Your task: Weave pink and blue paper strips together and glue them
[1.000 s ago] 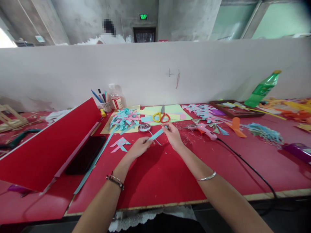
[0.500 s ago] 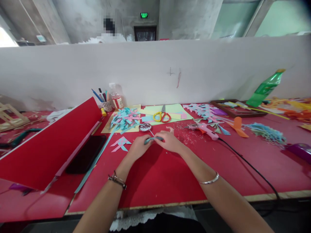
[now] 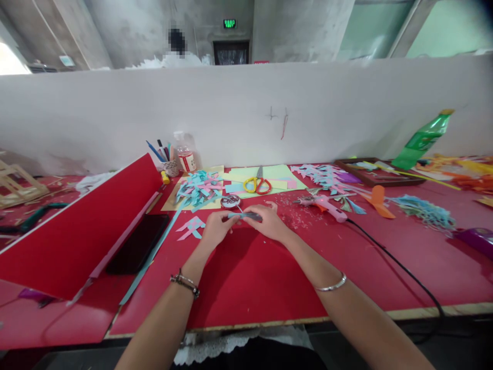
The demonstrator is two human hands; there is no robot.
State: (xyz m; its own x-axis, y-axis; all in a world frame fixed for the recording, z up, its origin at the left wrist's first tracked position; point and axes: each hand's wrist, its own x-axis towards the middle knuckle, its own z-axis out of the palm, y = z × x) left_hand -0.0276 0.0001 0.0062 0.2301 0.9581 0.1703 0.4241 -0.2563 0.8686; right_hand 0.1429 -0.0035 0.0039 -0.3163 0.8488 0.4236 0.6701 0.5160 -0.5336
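Note:
Between my hands, just above the red table, stretches a small blue-grey paper strip [image 3: 252, 216]. My left hand [image 3: 217, 227] pinches its left end between thumb and fingers. Closed on the strip's right part is my right hand [image 3: 270, 223]. Right behind the fingers sits a small round container [image 3: 230, 201] with dark markings, and a thin pale stick [image 3: 239, 208] shows beside it. To the left of my left hand lies a woven pink and blue paper piece [image 3: 192, 227]. A pile of blue and pink paper pieces [image 3: 198, 187] rests farther back.
Scissors [image 3: 258, 184] lie on coloured paper sheets. At right are a pink glue gun [image 3: 325, 206] with a black cord, a brown tray [image 3: 379, 177] and a leaning green bottle [image 3: 423, 140]. A red board [image 3: 88, 226] stands beside a phone [image 3: 138, 245] at left.
The strip, bent in an arc before, now looks flatter, and more of its right end shows. My fingers have shifted slightly along it. The things on the table stay where they were.

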